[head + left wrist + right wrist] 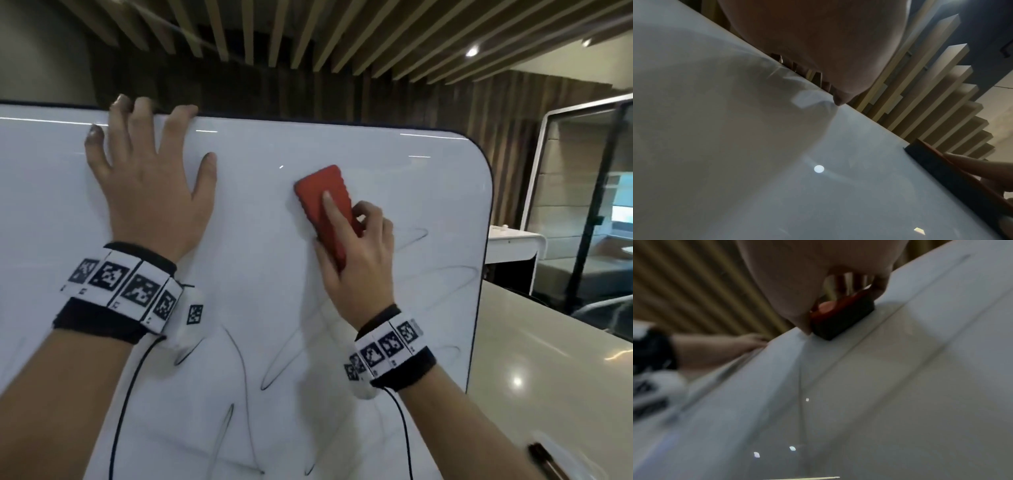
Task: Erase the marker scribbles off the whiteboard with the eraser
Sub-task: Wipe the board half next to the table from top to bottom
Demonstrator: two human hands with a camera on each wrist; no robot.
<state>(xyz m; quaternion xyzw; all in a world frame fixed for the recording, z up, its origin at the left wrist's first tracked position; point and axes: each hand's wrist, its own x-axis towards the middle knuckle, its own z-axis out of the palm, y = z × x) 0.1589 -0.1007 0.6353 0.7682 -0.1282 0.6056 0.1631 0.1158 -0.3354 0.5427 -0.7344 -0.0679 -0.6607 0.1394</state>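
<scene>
A white whiteboard (260, 205) with rounded corners stands upright in front of me. Dark marker scribbles (246, 380) loop over its lower and right parts; the upper area is wiped. My right hand (356, 260) grips a red eraser (322, 205) with a dark felt pad, index finger laid along its back, pressing it flat on the board at centre right. In the right wrist view the eraser (840, 318) sits on the board (879, 386) under my palm. My left hand (147, 178) lies spread on the board's top left, fingertips over its upper edge. The left wrist view shows the eraser's felt (953, 178).
A pale counter (548, 377) runs along the right of the board, with a dark marker (548, 462) lying at its near end. Beyond it are a glass-walled booth (589, 192) and a white table (510, 240). Wooden slats cover the ceiling and wall behind.
</scene>
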